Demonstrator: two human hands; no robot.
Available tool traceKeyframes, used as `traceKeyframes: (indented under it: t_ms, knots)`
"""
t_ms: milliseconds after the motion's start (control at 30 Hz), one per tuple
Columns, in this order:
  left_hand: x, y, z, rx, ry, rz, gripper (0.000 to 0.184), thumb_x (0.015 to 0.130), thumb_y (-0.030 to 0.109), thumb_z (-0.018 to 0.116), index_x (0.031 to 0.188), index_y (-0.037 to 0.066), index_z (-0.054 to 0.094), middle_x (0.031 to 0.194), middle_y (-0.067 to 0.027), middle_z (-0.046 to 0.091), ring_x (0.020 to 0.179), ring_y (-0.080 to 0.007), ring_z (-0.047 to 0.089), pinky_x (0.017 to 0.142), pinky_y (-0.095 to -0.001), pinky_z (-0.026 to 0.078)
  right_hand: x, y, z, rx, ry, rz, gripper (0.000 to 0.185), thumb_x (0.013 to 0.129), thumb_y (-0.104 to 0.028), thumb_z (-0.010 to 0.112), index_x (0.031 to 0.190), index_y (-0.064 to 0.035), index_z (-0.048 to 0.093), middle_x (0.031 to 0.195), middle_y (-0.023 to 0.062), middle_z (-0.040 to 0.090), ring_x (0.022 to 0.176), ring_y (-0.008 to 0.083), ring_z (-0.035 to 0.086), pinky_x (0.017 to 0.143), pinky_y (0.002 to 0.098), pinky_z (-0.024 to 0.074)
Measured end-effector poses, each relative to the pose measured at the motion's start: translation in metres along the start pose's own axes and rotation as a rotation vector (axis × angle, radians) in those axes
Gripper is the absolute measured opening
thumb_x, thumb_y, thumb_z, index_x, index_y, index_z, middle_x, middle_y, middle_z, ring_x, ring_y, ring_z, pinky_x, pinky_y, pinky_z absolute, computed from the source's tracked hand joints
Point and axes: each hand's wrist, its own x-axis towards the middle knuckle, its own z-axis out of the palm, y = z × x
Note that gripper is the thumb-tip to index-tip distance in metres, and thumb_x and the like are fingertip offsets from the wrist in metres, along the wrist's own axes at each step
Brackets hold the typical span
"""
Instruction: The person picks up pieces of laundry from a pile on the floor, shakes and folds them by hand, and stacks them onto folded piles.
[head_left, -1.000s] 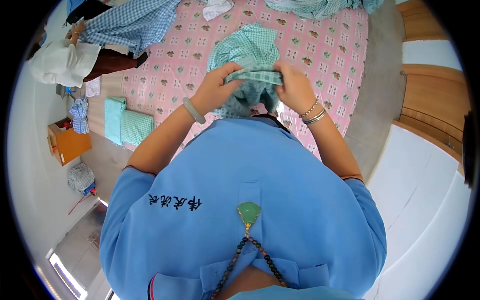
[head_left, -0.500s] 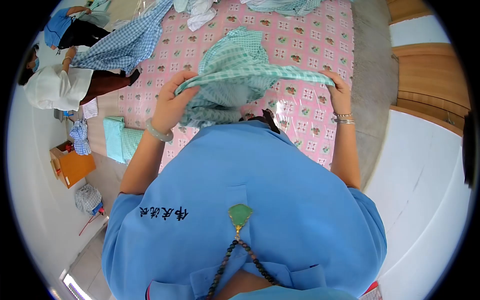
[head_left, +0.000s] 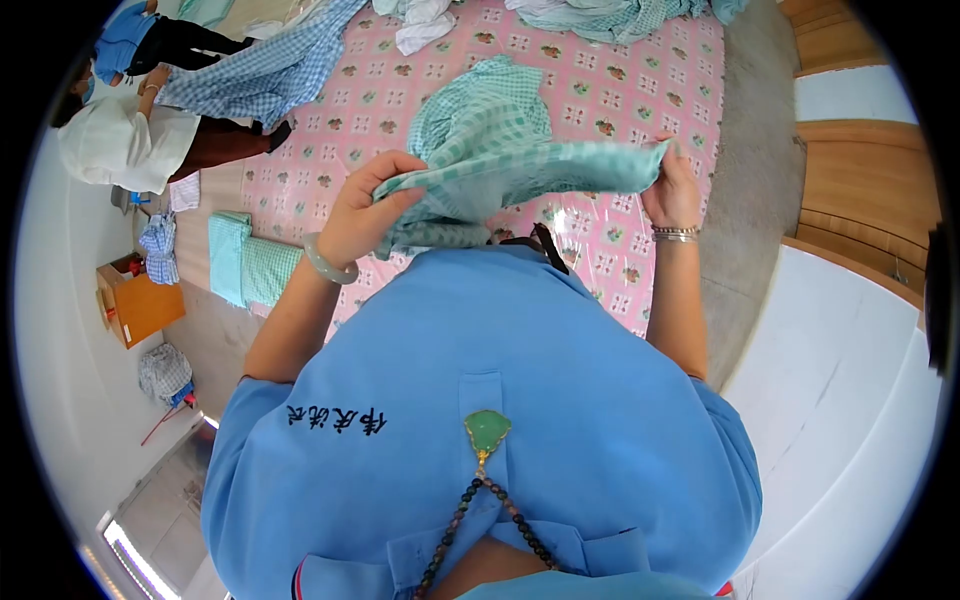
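Note:
A green-and-white checked cloth point(head_left: 490, 130) stretches between my two hands, with its far part bunched on the table. My left hand point(head_left: 375, 200) pinches the cloth at its left side, thumb over the edge. At the right end, my right hand point(head_left: 673, 190) grips a corner between thumb and fingers. The strip between them hangs slack and looks blurred by motion. Below it lies a pink patterned table cover point(head_left: 620, 110) with a glossy clear sheet.
Two people stand at the upper left by a blue checked cloth point(head_left: 270, 75). Green folded cloth point(head_left: 230, 260) lies at the left edge. White cloth point(head_left: 425, 25) and a green heap point(head_left: 610, 15) lie at the far end. An orange box point(head_left: 145, 305) stands lower left.
The cloth's near edge, taut before, has slackened and widened toward its right end. My right hand has turned and drawn slightly closer to me. My left hand has shifted a little right.

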Motion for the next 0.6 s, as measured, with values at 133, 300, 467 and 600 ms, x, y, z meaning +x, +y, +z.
traceKeyframes:
  t_ms: [133,300,467,600]
  knots:
    - [0.0,0.003,0.007,-0.027,0.023,0.028,0.014,0.081,0.006,0.051,0.095,0.002,0.051,0.081,0.0028,0.051,0.074,-0.0031,0.044,0.067,-0.0174,0.036,0.009,0.051,0.006,-1.216,-0.611,0.148,0.02,0.085,-0.011,0.045,0.104,-0.0039,0.046,0.09,0.0057,0.057,0.083,0.013,0.054,0.077,0.0258,0.0423]
    - [-0.003,0.003,0.014,-0.087,0.04,0.047,0.015,0.081,0.004,0.052,0.096,0.002,0.052,0.085,0.002,0.052,0.079,-0.0033,0.045,0.07,-0.0181,0.038,0.014,0.107,-0.012,-1.088,-0.194,0.151,0.047,0.077,-0.008,0.057,0.119,-0.0062,0.037,0.098,0.0125,0.054,0.093,0.02,0.052,0.081,0.0287,0.041]
    - [-0.003,0.005,0.015,-0.049,0.032,0.056,0.015,0.081,0.006,0.051,0.096,0.002,0.051,0.085,0.0014,0.052,0.078,-0.004,0.045,0.07,-0.0185,0.037,0.003,0.102,0.033,-0.75,-0.103,-0.115,0.064,0.074,0.004,0.055,0.13,-0.01,0.026,0.118,0.0091,0.046,0.103,0.0149,0.048,0.086,0.0263,0.038]
    - [-0.003,0.003,0.011,-0.059,0.02,0.059,0.016,0.082,0.008,0.049,0.096,0.001,0.05,0.088,-0.0001,0.052,0.079,-0.0056,0.047,0.071,-0.0195,0.038,0.005,0.091,0.04,-0.776,-0.076,-0.227,0.05,0.076,0.004,0.052,0.122,-0.0074,0.039,0.113,0.0064,0.052,0.105,0.0131,0.046,0.088,0.0245,0.036]
